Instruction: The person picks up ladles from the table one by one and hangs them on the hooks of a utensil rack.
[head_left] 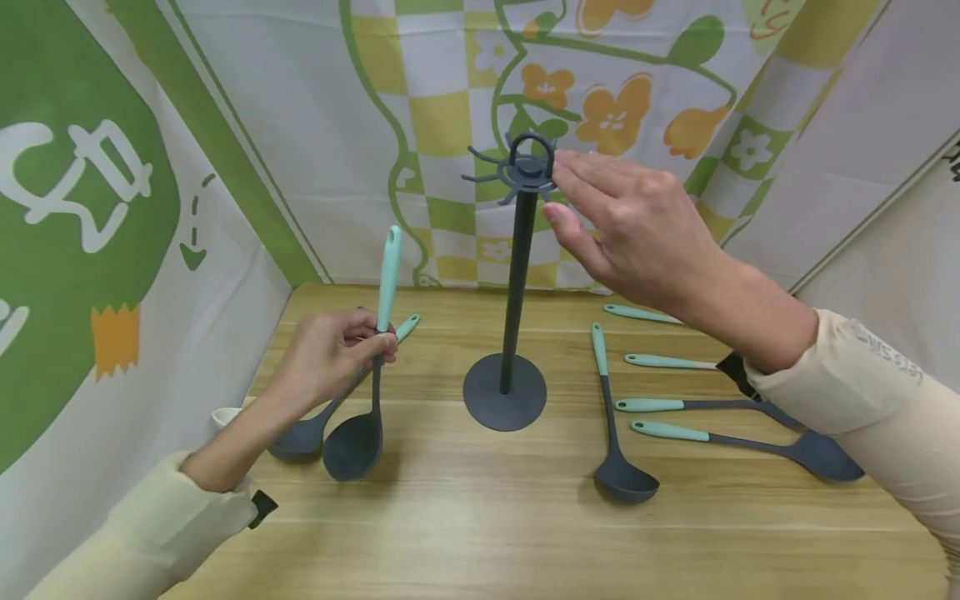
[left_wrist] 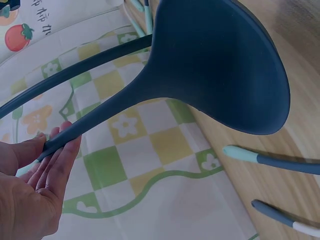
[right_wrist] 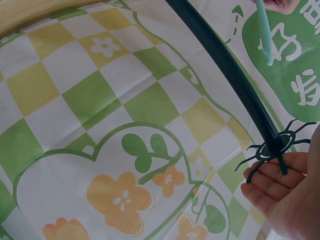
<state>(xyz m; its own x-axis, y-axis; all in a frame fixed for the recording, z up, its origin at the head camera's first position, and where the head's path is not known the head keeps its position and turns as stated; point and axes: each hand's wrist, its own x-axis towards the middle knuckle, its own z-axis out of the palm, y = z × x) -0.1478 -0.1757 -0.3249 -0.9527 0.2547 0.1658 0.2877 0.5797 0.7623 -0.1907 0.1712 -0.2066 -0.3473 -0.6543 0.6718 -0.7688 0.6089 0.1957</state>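
Note:
My left hand [head_left: 322, 354] pinches a ladle [head_left: 354, 448] where its mint handle meets the dark shaft, bowl hanging down and handle end up. In the left wrist view, the ladle's dark bowl [left_wrist: 220, 65] fills the upper right, with thumb and fingers on the shaft. A dark utensil stand [head_left: 517, 292] rises upright from a round base in the middle of the table. My right hand [head_left: 637, 217] is at the stand's top, its extended fingers touching the hook ring [head_left: 528, 171]. In the right wrist view, those fingers [right_wrist: 275, 182] lie against the hooks.
Another dark-headed utensil [head_left: 296, 437] lies behind the held ladle, beside a white rim [head_left: 225, 415]. Right of the stand lie a second ladle [head_left: 626, 482], a dark-headed utensil [head_left: 825, 454] and several mint handles [head_left: 648, 405], partly under the right forearm. A patterned cloth [head_left: 442, 142] hangs behind.

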